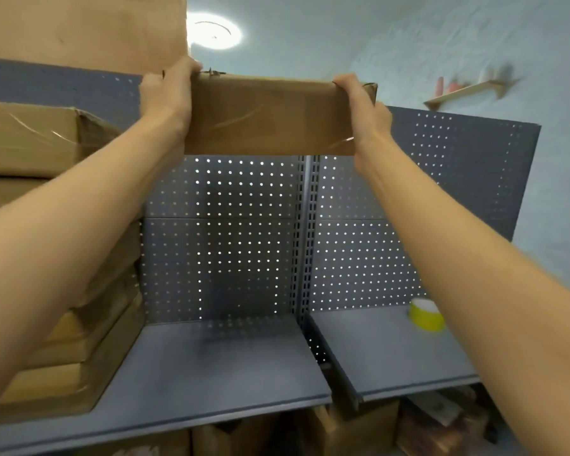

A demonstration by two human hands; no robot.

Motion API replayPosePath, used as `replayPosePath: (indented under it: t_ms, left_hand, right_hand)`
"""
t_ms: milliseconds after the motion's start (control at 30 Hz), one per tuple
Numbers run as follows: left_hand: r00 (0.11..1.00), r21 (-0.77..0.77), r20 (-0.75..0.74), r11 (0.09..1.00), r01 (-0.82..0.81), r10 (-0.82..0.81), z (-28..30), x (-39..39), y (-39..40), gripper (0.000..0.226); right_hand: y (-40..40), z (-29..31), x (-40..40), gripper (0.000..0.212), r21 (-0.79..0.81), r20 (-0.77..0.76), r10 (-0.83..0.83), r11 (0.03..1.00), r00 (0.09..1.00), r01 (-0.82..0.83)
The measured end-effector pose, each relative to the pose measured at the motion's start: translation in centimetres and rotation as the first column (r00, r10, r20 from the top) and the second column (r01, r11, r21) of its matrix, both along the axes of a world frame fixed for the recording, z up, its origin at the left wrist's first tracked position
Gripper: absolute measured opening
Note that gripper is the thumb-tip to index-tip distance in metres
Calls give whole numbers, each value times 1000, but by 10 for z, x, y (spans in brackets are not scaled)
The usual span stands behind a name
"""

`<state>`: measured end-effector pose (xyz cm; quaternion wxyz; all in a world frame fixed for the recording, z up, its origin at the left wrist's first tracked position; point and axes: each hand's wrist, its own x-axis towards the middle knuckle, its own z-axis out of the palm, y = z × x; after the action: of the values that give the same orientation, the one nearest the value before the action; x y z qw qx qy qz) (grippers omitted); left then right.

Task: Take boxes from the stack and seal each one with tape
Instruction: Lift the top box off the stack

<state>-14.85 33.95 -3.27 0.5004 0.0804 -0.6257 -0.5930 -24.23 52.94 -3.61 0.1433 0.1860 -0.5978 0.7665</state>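
Two hands: both raised at 12 o'clock, one on each end of a flat brown cardboard box (267, 116) held up in the air.
Left hand (170, 90): I see it at 11 o'clock, fingers curled over the box's top left corner, palm against the left end — grasping the box.
Right hand (364, 108): at 1 o'clock, fingers hooked over the top right edge, thumb side down the right end — also grasping the box.
Box: level, long face toward me, clear of the shelf below; shiny strips of clear tape cross its front.
Stack: brown cardboard boxes piled in a stack (46, 225) from 8 to 10 o'clock, just left of the held box, standing on the shelf; my left forearm crosses in front of it.
Shelf: grey metal shelf board (211, 366) at 6 o'clock, with a grey perforated back panel (231, 232) rising behind it.
Tape: yellow roll of tape (425, 314) at 4 o'clock, sitting on the right-hand shelf section, partly hidden by my right forearm.
Below: more cardboard cartons (352, 429) under the shelf, blurred.
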Motion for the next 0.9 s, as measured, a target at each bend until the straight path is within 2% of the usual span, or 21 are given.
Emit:
replayPosePath:
  t_ms: [100,233,300,633,767,833,900]
  left_hand:
    - [998,9,24,998,55,-55,-10,-17,17,65]
    - [998,-26,59,999,32,-31,-26,-41,34,41]
    - [996,-39,84,998,40,-37,-38,-50,44,36]
    - [993,-14,113,999,37,-35,-97,-94,93,41]
    - [993,-6,110,999,-33,33,-131,-109,115,31]
    - [992,-1,115,998,-59,58,-150,-114,126,31]
    - [988,14,126,996,-92,89,-169,-116,136,36]
  right_hand:
    - [22,-10,-12,54,-1,7,-25,1000,1000,25]
    - [44,-34,-26,56,3,11,-58,998,998,58]
    - [54,-46,-33,58,-5,28,-65,998,997,65]
    - [105,-104,-74,60,3,111,-32,999,993,32]
    - [129,-133,-99,51,65,128,-12,998,992,3]
    - [140,-149,-110,45,69,150,19,997,989,-30]
    - [148,-168,-118,49,88,168,39,995,985,-55]
